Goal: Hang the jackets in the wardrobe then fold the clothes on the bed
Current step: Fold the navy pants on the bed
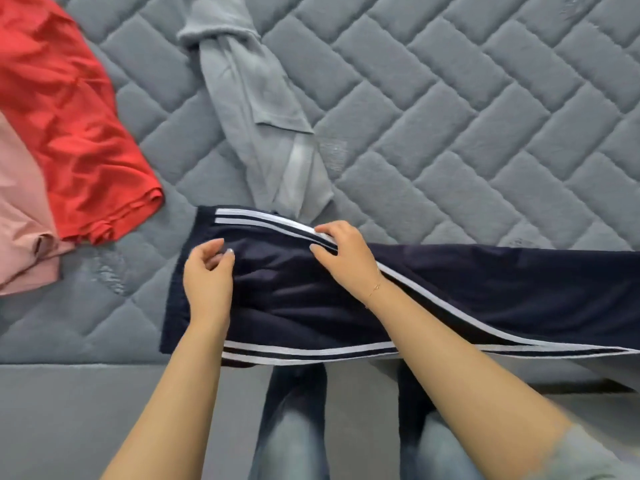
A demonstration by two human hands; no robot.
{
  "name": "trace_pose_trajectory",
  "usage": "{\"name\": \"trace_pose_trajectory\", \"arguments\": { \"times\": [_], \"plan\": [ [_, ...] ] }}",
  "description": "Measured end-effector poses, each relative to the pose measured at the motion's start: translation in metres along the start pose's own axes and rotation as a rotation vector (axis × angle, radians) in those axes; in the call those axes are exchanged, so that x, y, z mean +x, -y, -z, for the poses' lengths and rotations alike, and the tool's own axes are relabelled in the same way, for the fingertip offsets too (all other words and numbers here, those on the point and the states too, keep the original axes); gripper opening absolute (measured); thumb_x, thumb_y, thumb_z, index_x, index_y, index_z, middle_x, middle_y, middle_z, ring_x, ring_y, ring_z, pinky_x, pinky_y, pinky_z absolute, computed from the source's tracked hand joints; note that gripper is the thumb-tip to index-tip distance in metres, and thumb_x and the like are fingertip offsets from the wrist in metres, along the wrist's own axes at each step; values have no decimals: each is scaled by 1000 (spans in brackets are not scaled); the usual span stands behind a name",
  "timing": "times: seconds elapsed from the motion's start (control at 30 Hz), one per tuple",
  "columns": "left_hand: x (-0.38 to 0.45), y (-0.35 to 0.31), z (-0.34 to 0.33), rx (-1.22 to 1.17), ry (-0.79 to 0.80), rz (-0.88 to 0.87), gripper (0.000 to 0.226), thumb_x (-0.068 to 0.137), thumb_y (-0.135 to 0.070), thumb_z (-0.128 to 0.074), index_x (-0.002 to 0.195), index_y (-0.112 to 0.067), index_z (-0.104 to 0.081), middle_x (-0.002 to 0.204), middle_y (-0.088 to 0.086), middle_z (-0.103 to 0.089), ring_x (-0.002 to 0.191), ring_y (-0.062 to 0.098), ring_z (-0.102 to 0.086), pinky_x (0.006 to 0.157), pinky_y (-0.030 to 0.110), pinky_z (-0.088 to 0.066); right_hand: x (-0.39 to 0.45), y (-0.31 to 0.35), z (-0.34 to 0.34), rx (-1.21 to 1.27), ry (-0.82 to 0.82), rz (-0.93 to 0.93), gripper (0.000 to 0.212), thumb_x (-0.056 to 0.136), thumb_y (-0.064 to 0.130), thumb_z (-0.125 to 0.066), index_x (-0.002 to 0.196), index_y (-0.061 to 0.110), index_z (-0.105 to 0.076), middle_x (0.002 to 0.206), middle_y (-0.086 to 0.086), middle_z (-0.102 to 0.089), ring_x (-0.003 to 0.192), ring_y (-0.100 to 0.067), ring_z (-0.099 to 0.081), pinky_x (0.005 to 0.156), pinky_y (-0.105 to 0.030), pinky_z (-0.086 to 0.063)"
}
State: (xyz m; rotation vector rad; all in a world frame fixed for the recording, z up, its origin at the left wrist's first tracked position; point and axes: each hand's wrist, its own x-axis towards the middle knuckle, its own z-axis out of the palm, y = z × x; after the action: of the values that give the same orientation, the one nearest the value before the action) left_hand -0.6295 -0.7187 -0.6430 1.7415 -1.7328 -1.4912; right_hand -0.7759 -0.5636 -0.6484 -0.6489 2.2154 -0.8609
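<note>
Navy trousers [485, 289] with white side stripes lay across the lower middle of the frame on the quilted grey bed [450, 116], their waist end toward the left and the legs running off the right edge. One striped seam ran along the near edge of the bed, and the other crossed diagonally from the upper left of the garment down to the right.

The left hand [209, 275] hovered over the waist end at centre-left, its fingers loosely curled with the thumb apart; whether it pinched any cloth could not be told. The right hand [343, 251] sat just right of it, at centre, fingers bent down onto the upper striped seam, thumb and fingertips touching the fabric and seeming to pinch the seam. A thin bracelet [375, 289] circled the right wrist.

A crumpled grey garment [252, 109] stretched from the top centre down to the trousers' upper edge, touching it. A red garment [69, 126] lay at the upper left, partly over a pink one [20, 237] at the left edge. Legs in blue jeans [291, 427] showed at the bottom centre, below the bed's edge.
</note>
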Motion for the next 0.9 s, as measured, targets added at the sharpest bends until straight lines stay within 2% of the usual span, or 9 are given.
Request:
{"name": "trace_pose_trajectory", "arguments": {
  "times": [0.13, 0.23, 0.33, 0.4, 0.47, 0.57, 0.7, 0.83, 0.9],
  "plan": [
    [77, 11, 43, 237, -15, -24, 35, 90, -11, -67, 123, -6, -59, 126, 17, -57, 116, 26, -56, 106, 38, -42, 44, 37, -45, -286, 7, 22, 43, 94, 35, -58, 132, 15, -54, 129, -4, -56, 120, -25, -48, 100, -36, -38],
    [108, 12, 47, 193, 282, 75, 54, 93, -24, -66, 140, -12, -43, 137, 10, -52, 126, 21, -51, 111, 37, -38, 66, 48, -60, -491, 82, -42, 40, 94, 35, -57, 129, 14, -55, 124, -7, -58, 117, -29, -52, 95, -39, -37],
    [119, 10, 36, 154, 476, 46, 61, 93, -19, -66, 146, -10, -36, 141, 12, -50, 129, 21, -51, 112, 39, -38, 64, 53, -61, -461, 9, -14, 26, 94, 29, -57, 113, 13, -65, 108, -8, -63, 105, -29, -57, 88, -38, -38],
    [121, 5, 34, 190, 477, -36, 54, 91, -10, -68, 140, -6, -45, 136, 15, -56, 122, 20, -55, 110, 38, -40, 48, 56, -58, -357, -92, 57, 22, 93, 25, -61, 108, 12, -70, 97, -7, -61, 97, -27, -56, 81, -38, -43],
    [119, -5, 42, 217, 478, -172, 36, 86, -6, -72, 122, -4, -63, 116, 15, -67, 98, 14, -61, 97, 31, -48, 25, 62, -55, -289, -200, 158, 17, 90, 19, -66, 104, 10, -72, 88, -5, -57, 88, -23, -54, 73, -36, -46],
    [105, -19, 78, 298, 470, -471, 25, 76, -5, -80, 98, -13, -75, 90, 4, -66, 81, 4, -55, 78, 12, -40, -15, 67, -57, -303, -258, 305, 22, 83, 8, -70, 105, 11, -72, 83, -3, -55, 78, -21, -52, 70, -31, -43],
    [56, 5, 141, 397, 507, -588, 33, 68, 0, -83, 98, -12, -78, 95, 5, -54, 91, 3, -52, 84, 7, -34, -65, 64, -78, -261, -71, 400, 34, 72, 5, -72, 104, 13, -67, 88, 1, -59, 81, -19, -57, 70, -28, -45],
    [4, 64, 164, 454, 485, -240, 51, 72, 23, -67, 109, -11, -74, 124, 14, -48, 117, 30, -52, 104, 34, -40, -94, 50, -117, -463, 378, 274, 42, 87, 21, -62, 129, 21, -57, 117, 4, -57, 105, -19, -56, 84, -29, -42],
    [-11, 85, 162, 370, 435, -56, 48, 79, 19, -61, 111, -16, -69, 134, 10, -44, 125, 25, -48, 97, 27, -42, -102, 39, -129, -433, 481, 145, 47, 94, 25, -55, 141, 24, -47, 135, 7, -47, 120, -16, -48, 98, -28, -40]
  ]
}}
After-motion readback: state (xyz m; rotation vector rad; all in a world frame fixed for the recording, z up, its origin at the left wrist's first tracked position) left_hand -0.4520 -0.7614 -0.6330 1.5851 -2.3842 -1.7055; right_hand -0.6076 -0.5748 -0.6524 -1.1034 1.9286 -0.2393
